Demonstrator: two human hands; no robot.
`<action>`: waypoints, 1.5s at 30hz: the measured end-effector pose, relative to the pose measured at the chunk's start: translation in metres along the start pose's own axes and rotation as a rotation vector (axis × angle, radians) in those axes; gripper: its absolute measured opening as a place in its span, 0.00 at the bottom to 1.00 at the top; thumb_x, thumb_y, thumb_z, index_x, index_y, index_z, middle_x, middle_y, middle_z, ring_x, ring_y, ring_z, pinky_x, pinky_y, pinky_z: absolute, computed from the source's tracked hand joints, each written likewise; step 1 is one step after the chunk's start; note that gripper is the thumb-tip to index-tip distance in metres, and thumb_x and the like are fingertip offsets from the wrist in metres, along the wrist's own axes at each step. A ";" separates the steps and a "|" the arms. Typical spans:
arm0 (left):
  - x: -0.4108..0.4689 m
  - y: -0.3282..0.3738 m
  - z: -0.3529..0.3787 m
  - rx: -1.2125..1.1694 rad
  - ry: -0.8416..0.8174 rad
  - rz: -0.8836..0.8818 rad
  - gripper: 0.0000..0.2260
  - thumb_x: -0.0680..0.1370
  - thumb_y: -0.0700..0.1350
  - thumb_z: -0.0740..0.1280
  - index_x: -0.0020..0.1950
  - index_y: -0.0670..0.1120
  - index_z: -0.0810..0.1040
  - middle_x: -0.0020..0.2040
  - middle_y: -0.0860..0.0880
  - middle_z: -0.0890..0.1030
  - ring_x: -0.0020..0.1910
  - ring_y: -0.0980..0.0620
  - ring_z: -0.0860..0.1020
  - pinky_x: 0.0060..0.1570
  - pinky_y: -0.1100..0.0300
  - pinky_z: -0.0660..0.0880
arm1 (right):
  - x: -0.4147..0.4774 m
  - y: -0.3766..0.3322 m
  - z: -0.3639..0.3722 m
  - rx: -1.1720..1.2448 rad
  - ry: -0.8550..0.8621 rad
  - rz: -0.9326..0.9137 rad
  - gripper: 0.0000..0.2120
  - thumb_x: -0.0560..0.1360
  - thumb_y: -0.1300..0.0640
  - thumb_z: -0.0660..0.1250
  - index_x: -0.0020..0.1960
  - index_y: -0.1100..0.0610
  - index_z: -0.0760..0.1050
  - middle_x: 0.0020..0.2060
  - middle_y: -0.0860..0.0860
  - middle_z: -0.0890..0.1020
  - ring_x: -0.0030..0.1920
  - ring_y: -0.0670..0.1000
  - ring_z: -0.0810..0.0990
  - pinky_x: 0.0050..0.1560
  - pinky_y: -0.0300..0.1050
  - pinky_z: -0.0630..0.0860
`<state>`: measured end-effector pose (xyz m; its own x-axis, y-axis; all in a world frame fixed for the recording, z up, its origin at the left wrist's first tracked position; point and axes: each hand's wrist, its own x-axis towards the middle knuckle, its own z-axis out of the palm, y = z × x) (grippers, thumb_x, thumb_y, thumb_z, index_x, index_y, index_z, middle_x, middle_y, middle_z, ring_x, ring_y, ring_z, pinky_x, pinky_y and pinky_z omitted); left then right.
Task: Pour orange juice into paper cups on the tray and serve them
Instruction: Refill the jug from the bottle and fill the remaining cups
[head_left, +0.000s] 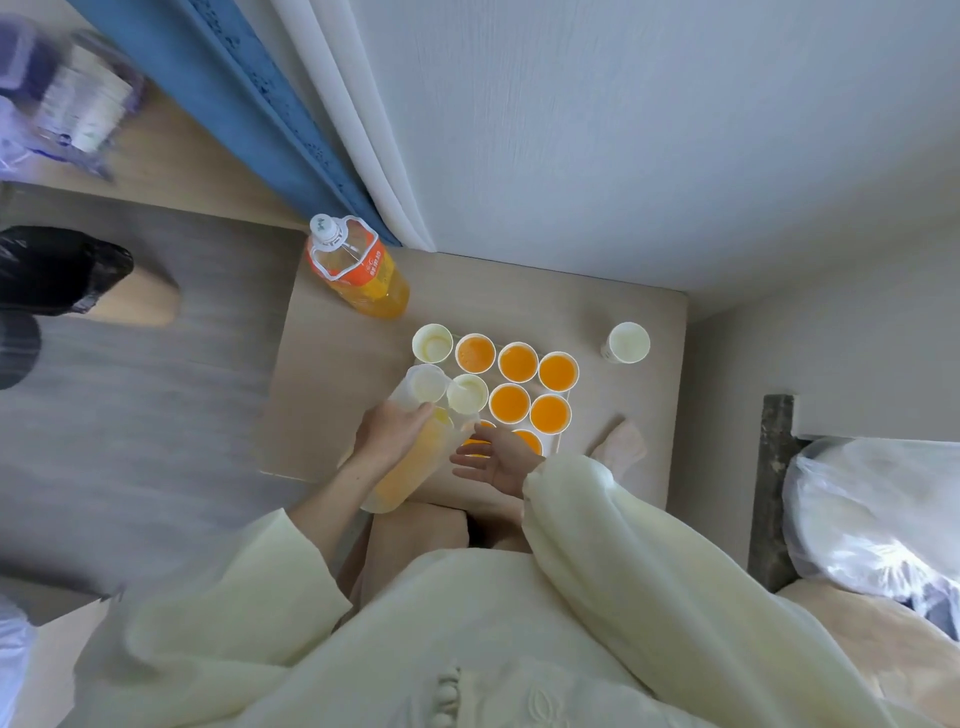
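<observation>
Pitcher of orange juice, tilted in the grip of the person's left hand, its mouth beside an empty paper cup on the tray among several filled cups. The right hand hovers with fingers spread at the tray's near edge. A juice bottle stands at the far corner of the table.

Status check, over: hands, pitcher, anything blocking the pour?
Left hand grips tilted pitcher, mouth by empty cup. Right hand open over near cups. Second unfilled cup far left.
</observation>
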<state>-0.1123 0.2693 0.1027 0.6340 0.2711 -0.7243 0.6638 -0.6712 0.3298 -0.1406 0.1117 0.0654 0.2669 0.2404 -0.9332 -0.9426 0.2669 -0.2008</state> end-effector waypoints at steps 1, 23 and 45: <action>0.001 0.000 0.001 -0.002 0.002 0.000 0.18 0.76 0.56 0.64 0.33 0.45 0.67 0.32 0.49 0.70 0.34 0.47 0.70 0.33 0.57 0.64 | 0.001 -0.001 -0.001 -0.006 0.002 0.005 0.06 0.81 0.55 0.61 0.50 0.56 0.75 0.55 0.61 0.78 0.57 0.61 0.80 0.56 0.55 0.79; 0.006 0.002 0.003 0.045 -0.008 -0.052 0.20 0.75 0.60 0.64 0.41 0.42 0.75 0.43 0.44 0.79 0.47 0.41 0.78 0.42 0.56 0.70 | 0.005 0.002 0.006 0.051 0.049 0.052 0.08 0.82 0.57 0.60 0.57 0.60 0.73 0.58 0.62 0.77 0.58 0.60 0.80 0.50 0.52 0.81; 0.002 0.005 0.004 0.049 -0.011 -0.040 0.19 0.76 0.59 0.63 0.43 0.42 0.75 0.45 0.43 0.79 0.48 0.41 0.77 0.43 0.55 0.71 | 0.005 0.005 0.004 0.101 0.045 0.049 0.13 0.81 0.57 0.60 0.64 0.62 0.71 0.60 0.63 0.76 0.58 0.60 0.80 0.47 0.51 0.82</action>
<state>-0.1092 0.2641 0.1005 0.6030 0.2910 -0.7428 0.6681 -0.6930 0.2708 -0.1426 0.1180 0.0605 0.2094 0.2137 -0.9542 -0.9287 0.3488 -0.1257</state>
